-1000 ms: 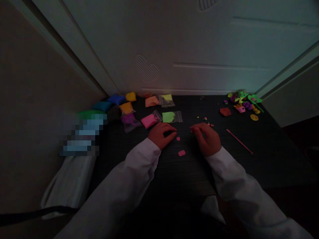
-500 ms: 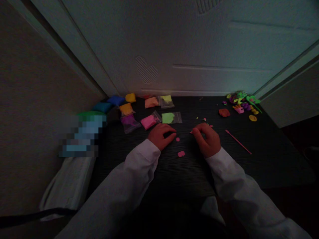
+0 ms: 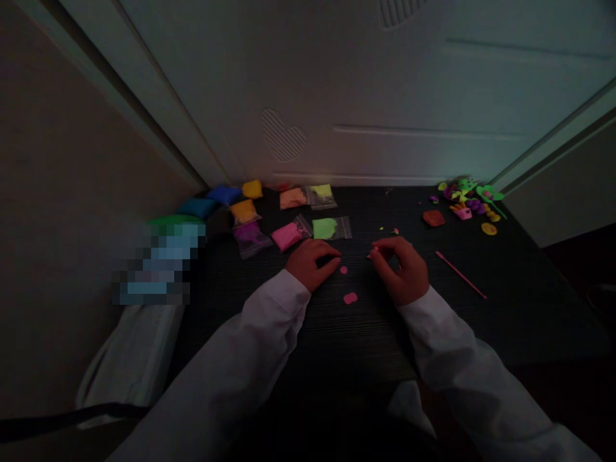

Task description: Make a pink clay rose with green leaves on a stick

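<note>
My right hand (image 3: 403, 269) has its thumb and forefinger pinched on a small piece of pink clay (image 3: 375, 250), just above the dark tabletop. My left hand (image 3: 314, 264) rests on the table with fingers curved; thumb and fingertip are slightly apart, with nothing visible between them. A small round pink clay disc (image 3: 343, 270) lies just off the left fingertips. Nearer to me is a pink clay piece shaped like two joined discs (image 3: 350, 298). Beyond the right hand lie a tiny pink-and-green clay bit (image 3: 395, 231) and a tiny yellow bit (image 3: 381, 228).
Clay packets stand at the back left, among them a pink one (image 3: 287, 235) and a light green one (image 3: 325, 228). To the right are a pink modelling stick (image 3: 461, 274), a red clay lump (image 3: 434, 218) and finished clay figures (image 3: 474, 199). A white door (image 3: 385, 96) rises behind.
The right forefinger has shifted, and the pink clay shows more clearly in the pinch. Small pink bits beside that hand are no longer visible. My left hand has stayed in place.
</note>
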### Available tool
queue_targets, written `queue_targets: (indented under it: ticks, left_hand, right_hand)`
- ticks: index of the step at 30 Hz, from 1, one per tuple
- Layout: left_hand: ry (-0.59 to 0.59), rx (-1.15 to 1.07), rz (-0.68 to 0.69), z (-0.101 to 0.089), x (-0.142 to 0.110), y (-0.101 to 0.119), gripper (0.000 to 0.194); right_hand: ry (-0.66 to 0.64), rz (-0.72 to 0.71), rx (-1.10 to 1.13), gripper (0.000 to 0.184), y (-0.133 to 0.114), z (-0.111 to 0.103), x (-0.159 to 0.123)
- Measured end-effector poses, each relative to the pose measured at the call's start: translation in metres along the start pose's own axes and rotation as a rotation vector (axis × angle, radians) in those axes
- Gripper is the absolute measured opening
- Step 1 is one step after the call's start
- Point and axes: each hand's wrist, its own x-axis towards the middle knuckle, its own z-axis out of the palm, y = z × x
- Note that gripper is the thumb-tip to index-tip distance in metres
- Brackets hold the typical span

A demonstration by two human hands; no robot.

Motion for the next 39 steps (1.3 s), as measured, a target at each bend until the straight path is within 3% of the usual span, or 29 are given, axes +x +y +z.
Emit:
queue_targets:
  ticks: [25,39]
  left_hand:
    - [0.003,-0.004,0.003,-0.0008,0.0003,0.0019,0.023]
    - [0.004,-0.019,0.005,-0.0002,0.0002,0.0009,0.022]
  right_hand:
    - [0.013,-0.026,-0.050,0.008,0.0018,0.0002,0.0011]
    - [0.011,0.000,0.008,0.021,0.0030,0.0010,0.0001]
